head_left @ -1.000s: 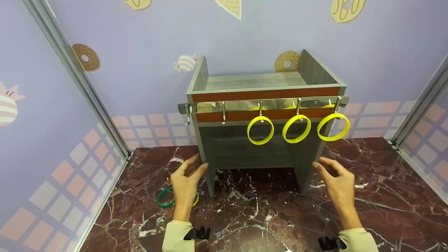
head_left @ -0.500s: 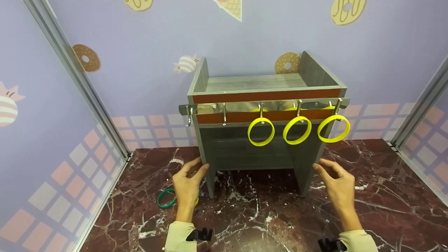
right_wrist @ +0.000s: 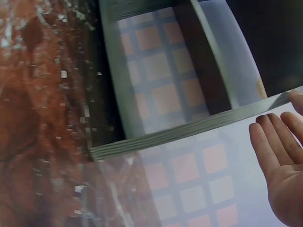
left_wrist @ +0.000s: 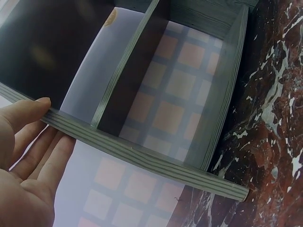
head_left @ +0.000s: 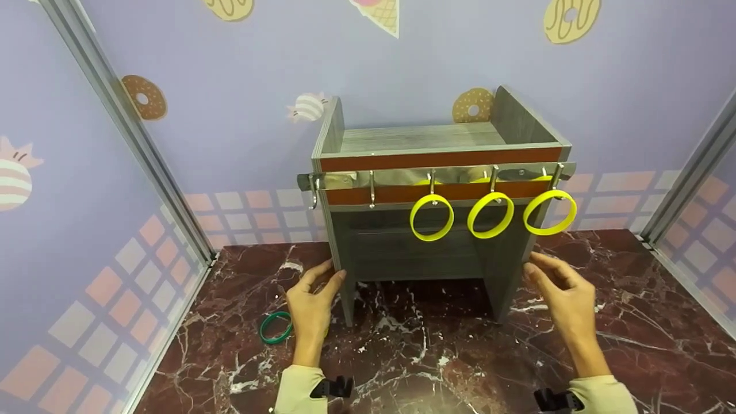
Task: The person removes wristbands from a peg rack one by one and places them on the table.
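A grey wood-grain shelf unit [head_left: 422, 150] stands upright on the marbled surface. Across its front runs a metal hook rail [head_left: 397, 175], from which yellow rings [head_left: 431, 217] hang on the three rightmost hooks. My left hand [head_left: 310, 302] pinches the left side panel [left_wrist: 142, 155], thumb at the front edge and fingers against the outer face. By the right panel [right_wrist: 189, 130], my right hand [head_left: 566, 299] has its thumb at the edge. Its other fingers [right_wrist: 265, 149] are fairly straight and stand slightly off the panel.
A green ring [head_left: 276, 328] lies on the marbled surface [head_left: 414, 368] left of my left wrist. A sliver of yellow shows behind that wrist. Patterned walls [head_left: 402, 63] stand behind and on both sides. The two leftmost hooks [head_left: 372, 190] carry no ring.
My right hand has shifted outward to the right, its fingers coming away from the panel. The left hand keeps its grip. The whole head view has drifted slightly.
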Motion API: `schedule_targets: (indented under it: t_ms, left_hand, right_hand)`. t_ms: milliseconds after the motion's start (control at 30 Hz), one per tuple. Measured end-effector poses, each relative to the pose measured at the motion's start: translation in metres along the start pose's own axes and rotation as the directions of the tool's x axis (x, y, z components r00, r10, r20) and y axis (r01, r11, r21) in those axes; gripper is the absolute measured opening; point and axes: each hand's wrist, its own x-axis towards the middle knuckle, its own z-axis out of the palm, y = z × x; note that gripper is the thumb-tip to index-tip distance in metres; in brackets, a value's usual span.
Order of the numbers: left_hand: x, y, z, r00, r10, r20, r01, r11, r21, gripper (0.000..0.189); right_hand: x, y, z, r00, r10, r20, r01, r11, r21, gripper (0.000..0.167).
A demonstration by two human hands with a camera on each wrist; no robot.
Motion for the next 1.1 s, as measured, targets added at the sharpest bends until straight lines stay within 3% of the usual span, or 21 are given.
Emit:
schedule_targets:
  t_ms: [233, 367, 500, 833, 1100]
  left_hand:
    - [0.001, 0.0, 0.0, 1.0, -0.002, -0.001, 0.002, 1.0, -0.005, 0.025]
    - [0.0, 0.001, 0.001, 1.0, 0.007, -0.005, -0.007, 1.0, -0.009, 0.024]
    - [0.0, 0.0, 0.001, 1.0, 0.016, -0.004, -0.016, 1.0, -0.01, 0.024]
    - [-0.001, 0.0, 0.001, 1.0, 0.026, 0.006, -0.026, 1.0, 0.013, 0.024]
    - [-0.001, 0.001, 0.002, 1.0, -0.008, -0.003, 0.008, 1.0, -0.021, 0.025]
  right_hand:
    - [0.011, -0.026, -0.01, 0.996, -0.067, 0.058, 0.054, 0.98, 0.193, 0.03]
    - [0.014, -0.038, -0.014, 0.988, -0.12, 0.101, 0.075, 0.929, 0.362, 0.03]
    - [0.017, -0.051, -0.013, 0.987, -0.114, 0.11, 0.049, 0.88, 0.473, 0.027]
    - [0.026, -0.071, -0.007, 0.993, -0.093, 0.073, 0.035, 0.822, 0.568, 0.029]
    - [0.029, -0.08, -0.004, 0.996, -0.078, 0.035, 0.045, 0.827, 0.561, 0.023]
